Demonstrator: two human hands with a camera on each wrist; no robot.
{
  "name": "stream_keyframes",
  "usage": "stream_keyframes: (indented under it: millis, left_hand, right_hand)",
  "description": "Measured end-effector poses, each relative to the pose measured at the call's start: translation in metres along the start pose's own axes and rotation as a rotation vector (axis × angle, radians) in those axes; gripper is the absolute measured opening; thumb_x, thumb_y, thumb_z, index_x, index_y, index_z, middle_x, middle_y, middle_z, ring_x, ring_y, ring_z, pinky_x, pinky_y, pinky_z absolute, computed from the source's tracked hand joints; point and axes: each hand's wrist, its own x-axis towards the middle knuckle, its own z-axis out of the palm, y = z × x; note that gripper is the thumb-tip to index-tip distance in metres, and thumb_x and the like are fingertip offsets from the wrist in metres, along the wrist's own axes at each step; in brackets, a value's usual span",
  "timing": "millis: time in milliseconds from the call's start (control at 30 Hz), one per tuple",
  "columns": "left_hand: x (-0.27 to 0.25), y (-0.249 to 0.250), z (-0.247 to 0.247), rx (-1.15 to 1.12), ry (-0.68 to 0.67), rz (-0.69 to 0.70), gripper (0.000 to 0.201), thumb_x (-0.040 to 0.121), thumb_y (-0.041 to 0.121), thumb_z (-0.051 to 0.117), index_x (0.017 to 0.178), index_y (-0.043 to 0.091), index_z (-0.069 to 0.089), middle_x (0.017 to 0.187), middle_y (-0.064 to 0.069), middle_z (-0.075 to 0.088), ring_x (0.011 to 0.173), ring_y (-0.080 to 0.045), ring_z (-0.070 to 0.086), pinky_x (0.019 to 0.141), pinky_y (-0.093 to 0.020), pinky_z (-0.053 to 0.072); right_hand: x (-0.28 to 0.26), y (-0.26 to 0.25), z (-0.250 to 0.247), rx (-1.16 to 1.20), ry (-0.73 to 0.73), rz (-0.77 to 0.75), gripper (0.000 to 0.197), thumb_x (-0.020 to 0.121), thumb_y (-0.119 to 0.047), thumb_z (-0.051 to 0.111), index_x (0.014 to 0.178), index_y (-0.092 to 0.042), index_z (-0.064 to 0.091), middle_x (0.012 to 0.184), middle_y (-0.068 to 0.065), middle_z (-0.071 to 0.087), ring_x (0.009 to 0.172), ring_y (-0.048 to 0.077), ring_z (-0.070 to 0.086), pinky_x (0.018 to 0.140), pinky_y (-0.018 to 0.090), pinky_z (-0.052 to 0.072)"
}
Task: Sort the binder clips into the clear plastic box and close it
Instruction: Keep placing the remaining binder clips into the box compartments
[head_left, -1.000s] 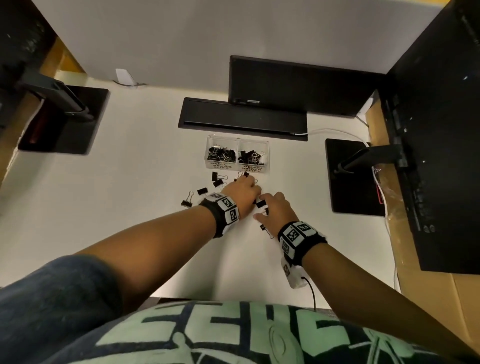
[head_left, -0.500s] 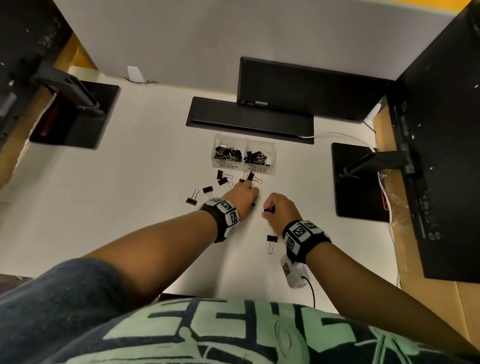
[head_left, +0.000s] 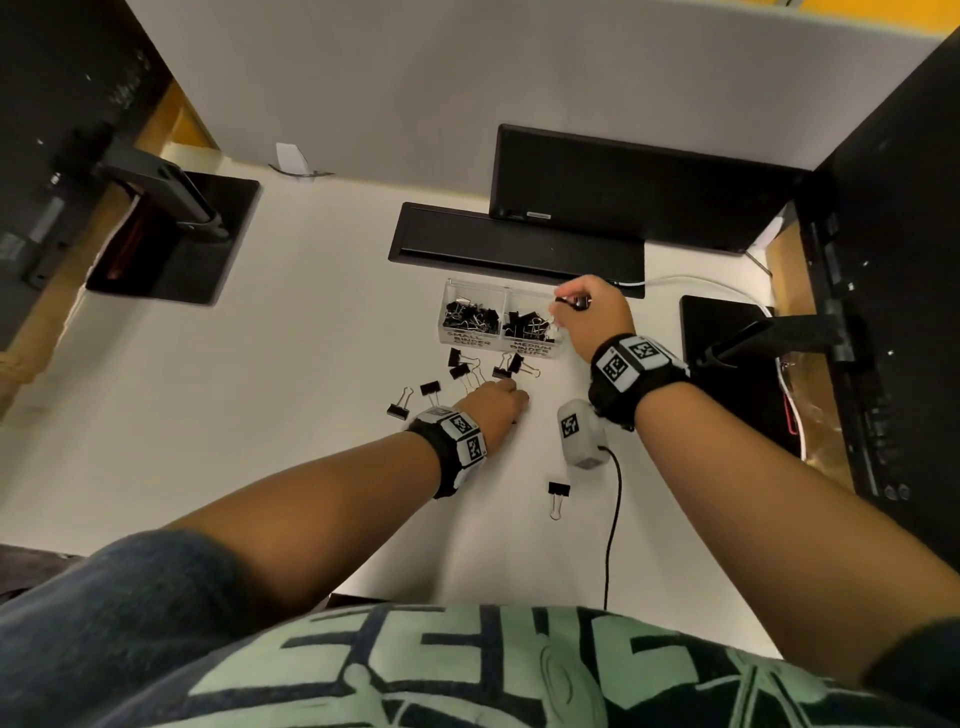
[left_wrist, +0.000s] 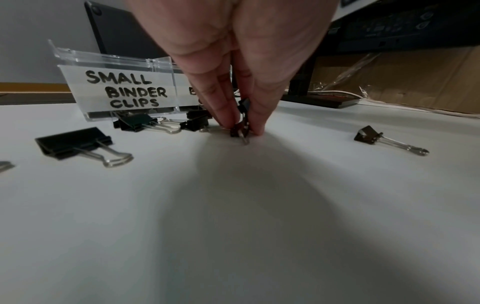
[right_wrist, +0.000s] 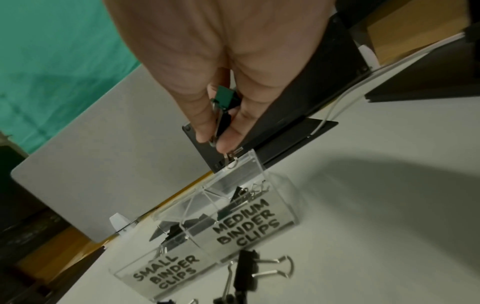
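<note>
A clear plastic box (head_left: 500, 343) with two compartments, labelled small and medium binder clips, stands open on the white desk with black clips in both. My right hand (head_left: 563, 306) hovers over the medium side (right_wrist: 244, 224) and pinches a binder clip (right_wrist: 224, 102) by its wire handles. Down on the desk in front of the box, my left hand (head_left: 511, 392) pinches a small black clip (left_wrist: 239, 129) between its fingertips. Several loose clips (head_left: 460, 370) lie between that hand and the box. One more clip (head_left: 557, 496) lies alone nearer to me.
A black bar (head_left: 514, 249) and a black monitor (head_left: 639, 187) stand right behind the box. Black stand bases sit at the left (head_left: 176, 239) and right (head_left: 727, 358). A white cable (head_left: 691, 283) runs behind the right hand. A cardboard box (left_wrist: 389, 82) is off to the right.
My right hand lifted a clip from the desk and carried it forward over the box's medium side. The left hand stayed low among the loose clips and closed its fingertips on one.
</note>
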Motion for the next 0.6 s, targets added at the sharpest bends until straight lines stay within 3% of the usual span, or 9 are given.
stream_keyframes:
  millis: [100, 200, 267, 400, 500, 600]
  left_hand:
    - [0.001, 0.0, -0.002, 0.036, -0.041, -0.012, 0.04, 0.087, -0.004, 0.051, 0.126, 0.006, 0.053, 0.121, -0.014, 0.053, 0.112, -0.032, 0.054, 0.09, -0.039, 0.05]
    - [0.001, 0.002, -0.002, 0.047, -0.034, -0.011, 0.045, 0.089, -0.001, 0.052, 0.132, 0.01, 0.048, 0.125, -0.014, 0.049, 0.114, -0.032, 0.051, 0.09, -0.036, 0.047]
    - [0.001, 0.002, -0.001, 0.025, -0.037, -0.026, 0.044, 0.09, 0.002, 0.051, 0.134, 0.011, 0.047, 0.13, -0.016, 0.045, 0.116, -0.033, 0.05, 0.093, -0.035, 0.044]
    - [0.0, -0.004, 0.0, 0.088, 0.033, 0.022, 0.046, 0.085, 0.006, 0.06, 0.13, 0.014, 0.05, 0.124, -0.012, 0.045, 0.114, -0.031, 0.048, 0.091, -0.038, 0.047]
    - [-0.003, -0.008, -0.003, 0.113, 0.064, -0.049, 0.042, 0.084, 0.019, 0.064, 0.124, 0.014, 0.052, 0.124, -0.011, 0.044, 0.112, -0.03, 0.048, 0.089, -0.041, 0.049]
    - [-0.005, -0.01, -0.003, 0.095, 0.051, -0.118, 0.038, 0.085, 0.024, 0.063, 0.121, 0.011, 0.055, 0.126, -0.012, 0.042, 0.112, -0.031, 0.049, 0.087, -0.043, 0.052]
  right_hand:
    - [0.006, -0.007, 0.004, -0.032, -0.055, -0.017, 0.023, 0.087, -0.02, 0.063, 0.11, -0.018, 0.061, 0.115, 0.003, 0.062, 0.1, 0.016, 0.059, 0.083, 0.027, 0.048]
    - [0.004, -0.006, 0.002, -0.052, -0.113, -0.016, 0.028, 0.091, -0.019, 0.058, 0.118, -0.018, 0.059, 0.12, 0.003, 0.06, 0.106, 0.018, 0.06, 0.085, 0.029, 0.051]
    - [0.001, -0.002, -0.002, -0.058, -0.115, -0.01, 0.025, 0.09, -0.018, 0.057, 0.115, -0.019, 0.059, 0.116, 0.002, 0.061, 0.103, 0.02, 0.062, 0.09, 0.035, 0.053]
    - [-0.022, 0.008, -0.008, -0.093, -0.156, -0.008, 0.011, 0.089, -0.016, 0.057, 0.097, -0.021, 0.062, 0.097, -0.001, 0.06, 0.09, 0.021, 0.061, 0.082, 0.036, 0.053]
    - [-0.056, 0.023, -0.011, -0.321, -0.4, -0.045, 0.009, 0.087, -0.02, 0.06, 0.096, -0.02, 0.062, 0.098, -0.001, 0.061, 0.088, 0.016, 0.057, 0.08, 0.03, 0.048]
    - [-0.09, 0.048, -0.005, -0.612, -0.662, -0.106, 0.02, 0.083, -0.026, 0.066, 0.1, -0.017, 0.062, 0.097, -0.001, 0.054, 0.088, 0.016, 0.05, 0.081, 0.027, 0.042]
